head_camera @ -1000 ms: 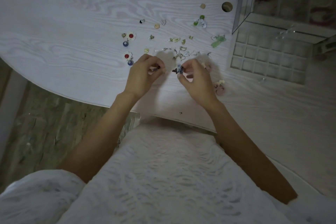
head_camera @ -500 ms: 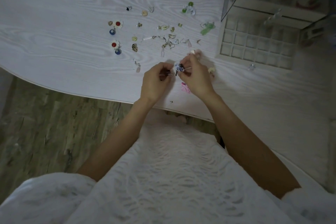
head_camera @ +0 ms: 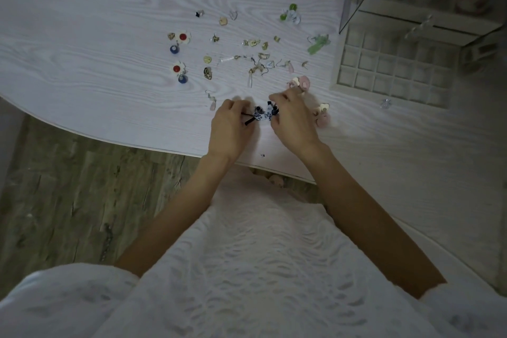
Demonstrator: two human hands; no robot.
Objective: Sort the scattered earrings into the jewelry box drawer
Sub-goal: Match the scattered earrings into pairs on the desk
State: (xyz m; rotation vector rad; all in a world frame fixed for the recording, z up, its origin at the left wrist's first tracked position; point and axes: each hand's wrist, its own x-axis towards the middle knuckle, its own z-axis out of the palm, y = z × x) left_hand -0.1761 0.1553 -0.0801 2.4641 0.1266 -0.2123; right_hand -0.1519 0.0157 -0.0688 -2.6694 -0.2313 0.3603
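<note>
the left hand (head_camera: pixel 231 125) and right hand (head_camera: pixel 292 118) are working close to the table's curved front edge (head_camera: pixel 137 143), each pinching one blue-and-white earring (head_camera: pixel 259 115); the two pieces are sitting almost touching between the fingertips. the scattered earrings (head_camera: pixel 258 63) are lying farther in. the gridded drawer (head_camera: pixel 395 68) is standing open to the right, well apart from the hands, with bare tabletop between. compared with half a second ago, the left hand is now showing its earring clearly beside the right one.
</note>
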